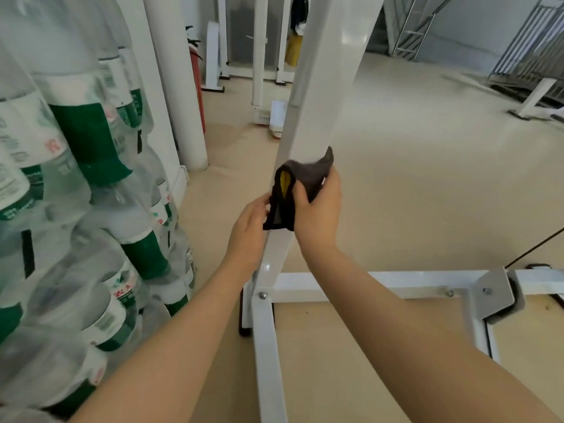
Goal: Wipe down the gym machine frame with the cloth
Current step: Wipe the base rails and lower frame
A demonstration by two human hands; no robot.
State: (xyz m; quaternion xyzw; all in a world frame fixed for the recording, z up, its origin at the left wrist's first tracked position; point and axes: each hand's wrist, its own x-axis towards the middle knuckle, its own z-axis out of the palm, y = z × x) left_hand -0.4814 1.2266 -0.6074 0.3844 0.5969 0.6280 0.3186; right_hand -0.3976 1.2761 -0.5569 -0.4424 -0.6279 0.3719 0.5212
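Note:
A white upright post of the gym machine frame [317, 87] rises through the middle of the view from white base bars on the floor. A dark grey cloth with a yellow patch [297, 184] is wrapped against the post at mid height. My right hand [319, 206] grips the cloth from the right, fingers curled round it. From the left, my left hand [248, 227] reaches the cloth's lower edge, its fingertips touching or pinching that edge beside the post; the fingertips are partly hidden.
Stacked packs of water bottles with green labels [85, 209] crowd the left side. White base bars [381, 283] with a grey bracket [494, 296] lie on the beige floor. A thick white pillar [180, 96], a red extinguisher [198, 87] and metal barriers [534, 47] stand further back.

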